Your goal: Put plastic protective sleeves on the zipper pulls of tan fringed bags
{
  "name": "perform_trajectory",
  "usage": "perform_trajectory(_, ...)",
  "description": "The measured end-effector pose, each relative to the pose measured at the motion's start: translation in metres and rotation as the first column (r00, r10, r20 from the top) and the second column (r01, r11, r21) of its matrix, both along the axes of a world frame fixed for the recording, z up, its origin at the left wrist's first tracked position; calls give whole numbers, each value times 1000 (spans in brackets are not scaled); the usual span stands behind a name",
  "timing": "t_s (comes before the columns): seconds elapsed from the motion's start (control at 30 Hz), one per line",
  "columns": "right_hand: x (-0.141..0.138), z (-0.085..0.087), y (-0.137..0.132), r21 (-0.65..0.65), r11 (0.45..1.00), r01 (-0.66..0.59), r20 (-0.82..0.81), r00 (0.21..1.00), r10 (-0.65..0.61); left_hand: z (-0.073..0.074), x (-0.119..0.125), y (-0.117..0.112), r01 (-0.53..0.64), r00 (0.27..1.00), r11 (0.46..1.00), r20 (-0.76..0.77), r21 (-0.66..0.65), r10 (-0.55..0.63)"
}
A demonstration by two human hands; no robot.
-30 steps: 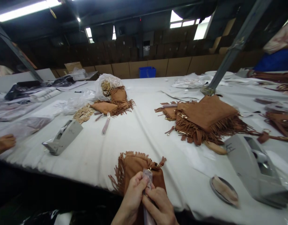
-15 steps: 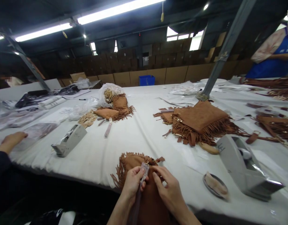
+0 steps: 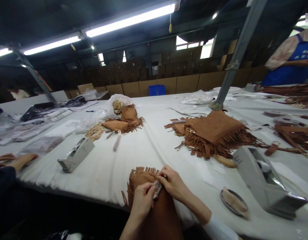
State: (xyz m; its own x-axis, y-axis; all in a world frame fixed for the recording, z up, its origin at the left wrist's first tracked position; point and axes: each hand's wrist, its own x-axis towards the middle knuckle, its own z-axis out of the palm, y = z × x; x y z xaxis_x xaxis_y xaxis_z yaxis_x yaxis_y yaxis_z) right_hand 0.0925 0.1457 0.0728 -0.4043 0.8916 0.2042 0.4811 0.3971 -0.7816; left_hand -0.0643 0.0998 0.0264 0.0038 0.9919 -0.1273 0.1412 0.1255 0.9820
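Note:
A brown suede fringed bag (image 3: 156,213) hangs over the near edge of the white-covered table (image 3: 148,146). My left hand (image 3: 142,200) is closed and pinches a small clear plastic-wrapped piece (image 3: 157,189) at the top of the bag. My right hand (image 3: 172,183) rests on the bag's upper edge just beside it, fingers curled and pinching at the same spot near the fringe.
A grey tape dispenser (image 3: 265,183) and a small round dish (image 3: 234,201) stand at the right. Another tape dispenser (image 3: 76,155) stands left. Piles of brown fringed bags (image 3: 214,133) (image 3: 123,120) lie farther back. Other persons' hands (image 3: 13,160) rest at the left edge; a person in blue (image 3: 291,63) stands far right.
My right hand has moved up to the bag's top edge and closed there. The left hand has slid lower with the wrapped piece. The view has tilted up slightly.

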Motion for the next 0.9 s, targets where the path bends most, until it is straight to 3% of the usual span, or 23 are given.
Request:
perform_trajectory(0.13,0,18,3,111,959,-260,142,959,244,10,-2,2,26,988,995,-151,101,-10)
perform_trajectory(0.27,-7,20,7,106,937,-333,336,899,282,14,-4,4,57,976,989,-214,137,-27)
perform_trajectory(0.47,-4,7,16,104,925,-366,166,923,347,9,-8,5,-20,984,992,175,-123,41)
perform_trajectory(0.6,6,6,18,165,860,-482,180,872,454,8,-5,8,-17,922,975,373,-220,101)
perform_trajectory(0.77,15,10,12,299,780,-550,234,835,499,3,-1,12,-49,884,954,432,-294,178)
perform_trajectory(0.9,18,-1,9,456,699,-551,362,832,419,1,-1,12,-62,866,939,449,-339,219)
